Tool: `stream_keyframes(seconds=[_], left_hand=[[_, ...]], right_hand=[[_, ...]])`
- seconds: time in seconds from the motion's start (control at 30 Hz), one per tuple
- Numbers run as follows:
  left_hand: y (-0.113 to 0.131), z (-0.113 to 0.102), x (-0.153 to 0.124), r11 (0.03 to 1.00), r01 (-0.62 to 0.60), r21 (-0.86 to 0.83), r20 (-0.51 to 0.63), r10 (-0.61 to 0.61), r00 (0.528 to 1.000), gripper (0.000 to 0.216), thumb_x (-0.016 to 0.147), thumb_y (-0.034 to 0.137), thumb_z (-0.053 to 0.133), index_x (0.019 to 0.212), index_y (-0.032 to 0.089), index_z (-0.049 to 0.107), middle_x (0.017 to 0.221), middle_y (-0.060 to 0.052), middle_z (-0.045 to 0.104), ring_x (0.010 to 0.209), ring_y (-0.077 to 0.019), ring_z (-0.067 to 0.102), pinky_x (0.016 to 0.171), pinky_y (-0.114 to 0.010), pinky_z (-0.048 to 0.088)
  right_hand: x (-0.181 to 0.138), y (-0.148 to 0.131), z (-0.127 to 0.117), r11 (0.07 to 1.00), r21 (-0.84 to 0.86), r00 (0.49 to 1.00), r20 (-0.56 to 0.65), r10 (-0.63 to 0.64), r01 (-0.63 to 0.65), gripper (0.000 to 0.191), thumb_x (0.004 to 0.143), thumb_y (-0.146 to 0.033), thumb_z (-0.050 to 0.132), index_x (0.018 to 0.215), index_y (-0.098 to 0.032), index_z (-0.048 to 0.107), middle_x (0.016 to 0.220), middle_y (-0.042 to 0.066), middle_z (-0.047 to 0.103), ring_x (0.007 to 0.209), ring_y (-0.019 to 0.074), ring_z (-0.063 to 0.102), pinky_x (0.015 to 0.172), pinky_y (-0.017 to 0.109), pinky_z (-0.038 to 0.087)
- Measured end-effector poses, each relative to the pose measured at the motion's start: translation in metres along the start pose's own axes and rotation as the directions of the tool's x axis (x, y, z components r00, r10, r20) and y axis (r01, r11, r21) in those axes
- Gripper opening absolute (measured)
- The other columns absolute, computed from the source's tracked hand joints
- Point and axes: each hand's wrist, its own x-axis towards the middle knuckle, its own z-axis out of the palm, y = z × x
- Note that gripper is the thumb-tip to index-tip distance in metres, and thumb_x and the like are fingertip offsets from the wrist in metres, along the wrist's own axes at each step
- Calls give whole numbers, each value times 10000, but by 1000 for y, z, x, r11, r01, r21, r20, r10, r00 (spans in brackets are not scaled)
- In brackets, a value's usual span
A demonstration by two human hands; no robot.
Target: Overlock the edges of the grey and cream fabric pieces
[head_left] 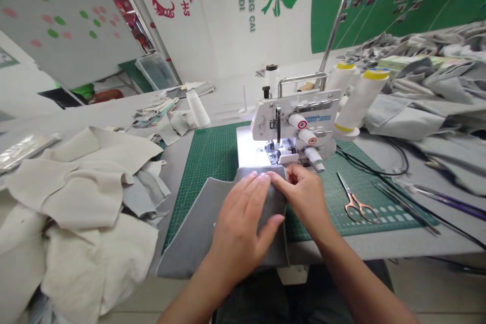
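Observation:
A grey fabric piece lies on the green cutting mat, its far edge just before the needle area of a white overlock sewing machine. My left hand rests flat on the fabric, fingers stretched forward and together. My right hand pinches the fabric's right edge near the machine's presser foot, fingers closed on the cloth.
Rose-gold scissors and tweezers lie on the mat at right. White thread cones stand behind the machine. Cream fabric pieces pile at left; grey cloth heaps at right. Black cables trail rightward.

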Motion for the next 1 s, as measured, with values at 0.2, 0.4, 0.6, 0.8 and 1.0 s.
stream_keyframes(seconds=[0.2, 0.4, 0.6, 0.8, 1.0], left_hand=[[12, 23, 6, 992, 82, 94, 132, -95, 987, 589, 920, 315, 617, 1445, 154, 403, 1432, -126, 519, 1301, -286, 460, 1090, -468, 387], [13, 21, 8, 983, 88, 162, 190, -118, 975, 538, 910, 285, 616, 1413, 174, 462, 1498, -60, 472, 1297, -283, 420, 1095, -453, 341], [14, 19, 18, 976, 114, 186, 226, -156, 962, 587, 892, 313, 636, 1431, 191, 440, 1517, -31, 453, 1277, -292, 416, 1069, -464, 344], [13, 20, 23, 973, 105, 206, 254, -157, 954, 681, 851, 339, 679, 1460, 203, 407, 1542, -44, 416, 1296, -314, 401, 1078, -486, 336], [14, 18, 27, 970, 123, 208, 251, -174, 952, 636, 851, 328, 671, 1432, 205, 445, 1530, -45, 433, 1276, -308, 415, 1065, -480, 352]], right_hand=[[-16, 14, -7, 992, 122, 999, 29, -33, 29, 219, 891, -401, 607, 954, -191, 599, 651, -30, 594, 562, 148, 557, 530, 253, 439], [-29, 21, -15, 900, -136, 906, 161, -392, 414, 336, 1000, -267, 449, 1301, -234, 595, 1203, 71, 712, 1046, 216, 685, 893, 334, 521], [-22, 25, -12, 884, -190, 903, 149, -403, 427, 347, 1012, -302, 443, 1307, -219, 606, 1179, 85, 726, 1013, 230, 703, 883, 359, 543], [-23, 32, -13, 870, -222, 898, 91, -430, 439, 328, 1002, -294, 468, 1288, -209, 603, 1167, 95, 727, 987, 236, 705, 839, 358, 544], [-25, 32, -13, 856, -193, 877, 88, -473, 480, 314, 988, -267, 495, 1281, -205, 590, 1057, 82, 742, 830, 203, 699, 768, 333, 533]])
